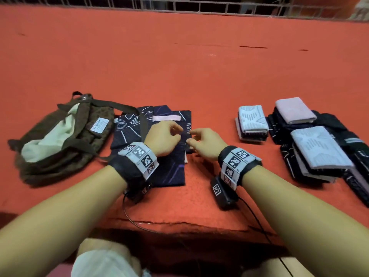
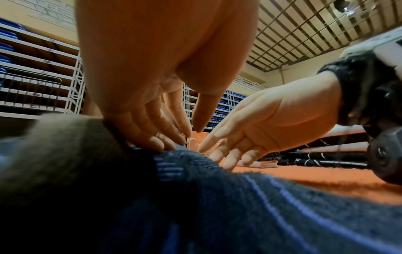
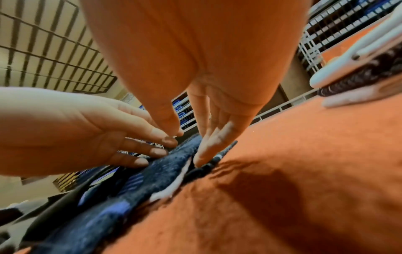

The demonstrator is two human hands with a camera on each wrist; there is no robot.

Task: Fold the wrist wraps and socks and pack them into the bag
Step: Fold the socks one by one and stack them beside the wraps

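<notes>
Two hands over the dark cloth [image 1: 171, 156] at table centre, fingertips nearly meeting. Left hand [image 1: 162, 139]: fingers [image 2: 156, 144] loosely extended and angled downward, tips resting on the raised ridge of the cloth; thumb apart from the fingers, nothing pinched or enclosed. Right hand [image 1: 204, 143]: fingers [image 3: 206, 147] likewise extended, tips pressing down at the right edge of the same cloth beside a pale inner layer; no curl around anything. Both hands therefore relaxed and flat-fingered, touching but not gripping. Marker-covered bands strapped on both wrists, with a small black camera unit beneath each.

Largest to smallest across the work area:
- Orange felt-like table [image 1: 179, 66], spanning the whole view, front edge worn and cracked.
- Brown bag [image 1: 60, 136] at left, lying open with pale lining exposed, white label on its side, strap trailing across the neighbouring dark patterned cloths.
- Spread of dark navy cloths with white and purple line patterns, directly beside the bag and under both hands; one pink strip on top near the far edge.
- Right-hand heap of folded pieces [image 1: 319, 152], dark and pale, with a pink folded piece on top at the back.
- Small separate stack [image 1: 252, 122] between the hands and that heap, pale patterned piece uppermost.

Room: white metal railing beyond the far table edge; tiers of blue seats and a slatted ceiling in the wrist views.
</notes>
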